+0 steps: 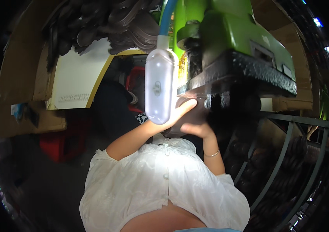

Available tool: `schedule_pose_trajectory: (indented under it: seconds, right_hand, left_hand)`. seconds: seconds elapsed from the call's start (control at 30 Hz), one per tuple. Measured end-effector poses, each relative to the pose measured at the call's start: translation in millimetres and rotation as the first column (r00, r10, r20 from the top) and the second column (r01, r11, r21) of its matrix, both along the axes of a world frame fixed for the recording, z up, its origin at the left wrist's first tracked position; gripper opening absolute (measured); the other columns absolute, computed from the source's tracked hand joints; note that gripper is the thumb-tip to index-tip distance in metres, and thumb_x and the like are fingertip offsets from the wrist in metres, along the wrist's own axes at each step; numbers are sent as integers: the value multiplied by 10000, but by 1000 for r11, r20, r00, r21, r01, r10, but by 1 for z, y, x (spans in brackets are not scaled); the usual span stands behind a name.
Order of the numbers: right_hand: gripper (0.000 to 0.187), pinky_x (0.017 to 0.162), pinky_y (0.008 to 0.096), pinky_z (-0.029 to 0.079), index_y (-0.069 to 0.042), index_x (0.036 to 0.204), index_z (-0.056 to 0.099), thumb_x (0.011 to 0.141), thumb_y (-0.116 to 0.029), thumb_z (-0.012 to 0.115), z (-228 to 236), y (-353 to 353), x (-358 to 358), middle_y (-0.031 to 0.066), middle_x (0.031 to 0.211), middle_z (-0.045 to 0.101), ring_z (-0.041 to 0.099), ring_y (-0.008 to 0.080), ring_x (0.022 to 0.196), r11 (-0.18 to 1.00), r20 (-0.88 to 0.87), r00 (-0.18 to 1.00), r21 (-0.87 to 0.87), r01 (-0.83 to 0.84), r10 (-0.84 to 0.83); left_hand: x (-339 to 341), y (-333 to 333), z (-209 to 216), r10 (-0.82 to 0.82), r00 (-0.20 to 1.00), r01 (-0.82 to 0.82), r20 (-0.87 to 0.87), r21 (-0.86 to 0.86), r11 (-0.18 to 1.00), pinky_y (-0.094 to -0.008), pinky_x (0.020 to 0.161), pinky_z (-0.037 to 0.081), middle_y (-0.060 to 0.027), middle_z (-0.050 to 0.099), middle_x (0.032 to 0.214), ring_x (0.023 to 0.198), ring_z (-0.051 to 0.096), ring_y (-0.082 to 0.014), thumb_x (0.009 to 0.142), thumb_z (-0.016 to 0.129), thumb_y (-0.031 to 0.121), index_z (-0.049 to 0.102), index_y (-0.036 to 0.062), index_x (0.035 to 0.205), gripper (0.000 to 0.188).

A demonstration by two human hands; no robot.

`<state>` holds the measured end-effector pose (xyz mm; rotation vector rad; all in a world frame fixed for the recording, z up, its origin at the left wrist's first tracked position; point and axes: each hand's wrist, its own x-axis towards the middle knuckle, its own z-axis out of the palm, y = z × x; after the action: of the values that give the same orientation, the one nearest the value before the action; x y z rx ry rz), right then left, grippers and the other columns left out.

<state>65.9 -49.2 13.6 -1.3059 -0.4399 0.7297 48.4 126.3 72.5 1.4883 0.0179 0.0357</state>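
Note:
My left hand (180, 112) reaches in under the head of a green machine (226, 34), its thumb laid along a smooth dark brown piece (189, 116). On the piece's near right side is my right hand (199, 130), thumb toward the left hand. Both hands close on the piece, with most of their fingers hidden behind it. The piece's kind and far end are lost in shadow. In front of my left wrist hangs a translucent capsule-shaped vessel (160, 87) on a blue tube (167, 17), covering part of that hand.
A heap of dark, curved moulded pieces (95, 25) lies at the far left, beside a white board with a yellow edge (80, 75). Cardboard (21, 62) stands left of it. Red plastic stools (62, 141) are lower left. A grey metal rack (280, 162) with dark pieces stands right.

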Motion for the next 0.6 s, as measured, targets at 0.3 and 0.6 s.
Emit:
schedule_pose_trajectory:
  seconds: [0.3, 0.6]
  right_hand:
    - [266, 738, 249, 452, 50, 862, 637, 615, -48, 644, -29, -111, -14, 88, 848, 647, 601, 162, 789, 948, -245, 917, -21, 318, -314]
    - [449, 800, 292, 461, 114, 1074, 530, 701, -130, 581, 26, -59, 43, 150, 962, 619, 601, 204, 846, 798, -5, 828, 265, 541, -560]
  left_hand:
    - [-31, 21, -11, 98, 995, -101, 26, 270, 958, -248, 685, 457, -52, 602, 835, 753, 557, -112, 854, 515, 87, 576, -8, 972, 164]
    - [-60, 41, -18, 63, 988, -97, -138, -256, 962, -250, 649, 483, -76, 592, 872, 756, 580, -129, 846, 528, 50, 498, -26, 1069, 238]
